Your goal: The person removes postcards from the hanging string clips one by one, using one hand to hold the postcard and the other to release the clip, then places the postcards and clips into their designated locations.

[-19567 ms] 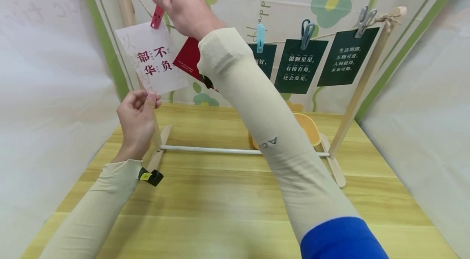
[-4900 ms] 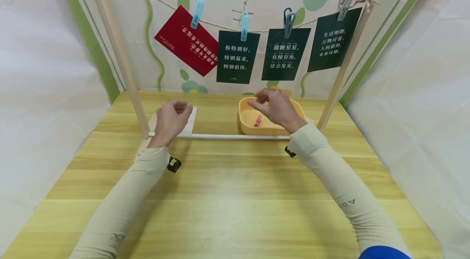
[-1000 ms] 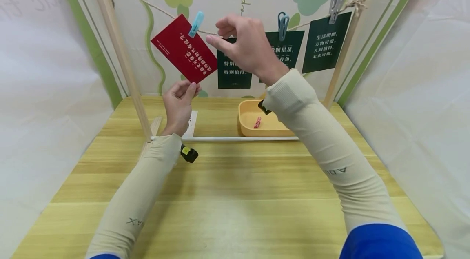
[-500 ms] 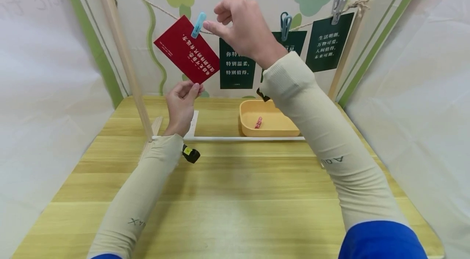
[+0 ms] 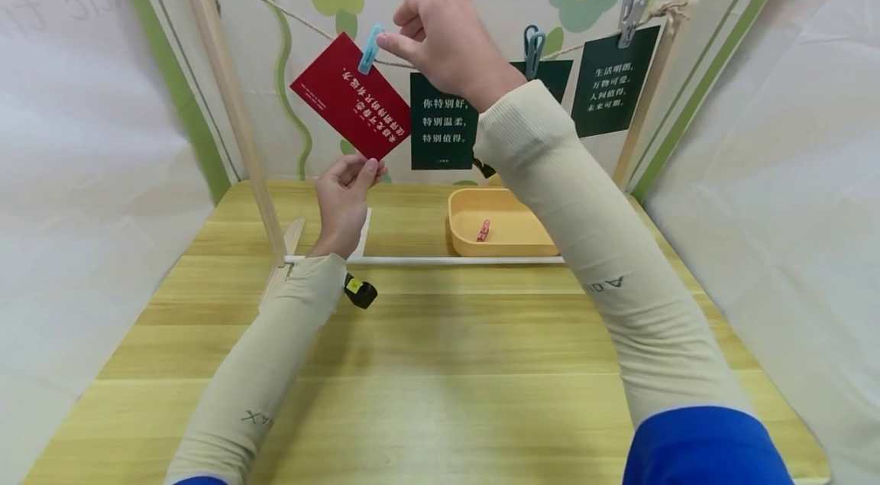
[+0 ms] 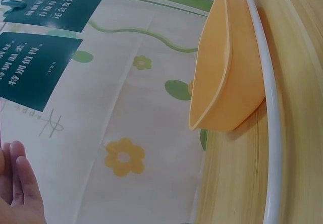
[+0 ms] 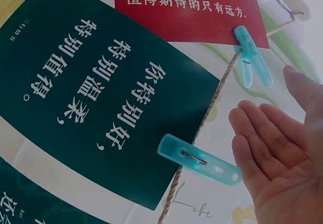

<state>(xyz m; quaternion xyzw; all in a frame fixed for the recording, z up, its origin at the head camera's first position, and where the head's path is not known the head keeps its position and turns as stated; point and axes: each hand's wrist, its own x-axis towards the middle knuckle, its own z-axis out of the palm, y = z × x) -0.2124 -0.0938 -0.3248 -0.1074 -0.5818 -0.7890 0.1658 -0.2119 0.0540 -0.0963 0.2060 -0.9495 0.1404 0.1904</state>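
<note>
Hands [image 5: 447,42] [image 5: 344,202] — right above left

"Paper or plastic?"
"The red card [image 5: 351,97] and green card [image 5: 443,122] are smooth, matt paper; the blue clips [image 7: 256,57], glossy see-through plastic with metal springs [image 7: 195,157]."
"And the string [image 7: 208,110]?"
"Rough, fibrous twine. The posts [image 5: 232,103] are bare matt wood, the tray [image 5: 505,249] smooth plastic, the surface [image 5: 440,363] wood-grained with a soft sheen, the sleeves [image 5: 612,248] matt cloth, ribbed at the cuff."
</note>
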